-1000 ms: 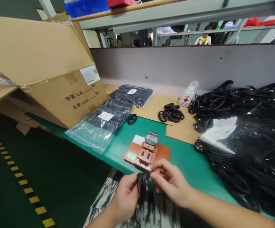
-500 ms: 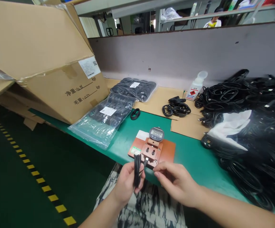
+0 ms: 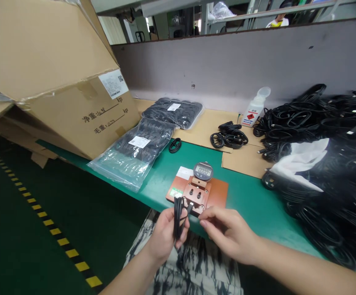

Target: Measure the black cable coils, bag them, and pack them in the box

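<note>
My left hand [image 3: 164,234] is closed around a coiled black cable [image 3: 178,219]. The cable's plug [image 3: 190,207] points up and away from the fingers, at the front edge of a copper-coloured measuring fixture [image 3: 198,193]; whether it touches the fixture I cannot tell. A round digital gauge [image 3: 202,171] on the fixture's far side reads zeros. My right hand [image 3: 231,234] is by the fixture's front right corner, thumb and forefinger drawn together in a pinch. Anything between those fingertips is too small or hidden to make out.
On the green table [image 3: 248,200], a large heap of black cables [image 3: 313,119] lies right, with white cloth [image 3: 303,162]. Behind are cable coils [image 3: 230,135], a white bottle [image 3: 254,110] and bagged cables [image 3: 171,112]. A cardboard box [image 3: 73,110] stands left. A single coil [image 3: 175,145] lies mid-table.
The view has shifted slightly. My left hand keeps the coiled cable, its plug marginally nearer the fixture. My right hand stays in almost the same place.
</note>
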### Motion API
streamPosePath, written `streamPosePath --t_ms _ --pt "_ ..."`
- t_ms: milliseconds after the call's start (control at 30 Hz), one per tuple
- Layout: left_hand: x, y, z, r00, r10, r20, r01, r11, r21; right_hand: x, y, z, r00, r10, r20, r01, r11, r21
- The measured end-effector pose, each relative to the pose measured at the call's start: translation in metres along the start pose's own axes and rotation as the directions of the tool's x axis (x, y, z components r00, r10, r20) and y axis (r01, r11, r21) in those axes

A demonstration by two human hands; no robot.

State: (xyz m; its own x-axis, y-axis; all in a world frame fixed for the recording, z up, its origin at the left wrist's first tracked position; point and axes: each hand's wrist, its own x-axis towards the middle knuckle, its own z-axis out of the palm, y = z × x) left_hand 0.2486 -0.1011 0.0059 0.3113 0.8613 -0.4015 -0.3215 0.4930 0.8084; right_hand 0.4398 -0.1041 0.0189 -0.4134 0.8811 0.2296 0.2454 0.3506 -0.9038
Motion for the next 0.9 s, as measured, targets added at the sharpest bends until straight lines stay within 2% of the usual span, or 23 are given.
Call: streamPosePath --t_ms 667,900 --pt "0.001 0.0 0.011 0.993 0.013 -0.115 -0.009 0.999 0.04 0.0 0.0 0.0 1.0 0.013 0.007 -0.013 1.0 0.006" --pt "0.001 -0.002 0.009 0.994 0.003 -0.109 0.0 1.0 0.029 0.0 0.0 0.0 1.0 0.006 0.008 -0.006 1.0 0.016"
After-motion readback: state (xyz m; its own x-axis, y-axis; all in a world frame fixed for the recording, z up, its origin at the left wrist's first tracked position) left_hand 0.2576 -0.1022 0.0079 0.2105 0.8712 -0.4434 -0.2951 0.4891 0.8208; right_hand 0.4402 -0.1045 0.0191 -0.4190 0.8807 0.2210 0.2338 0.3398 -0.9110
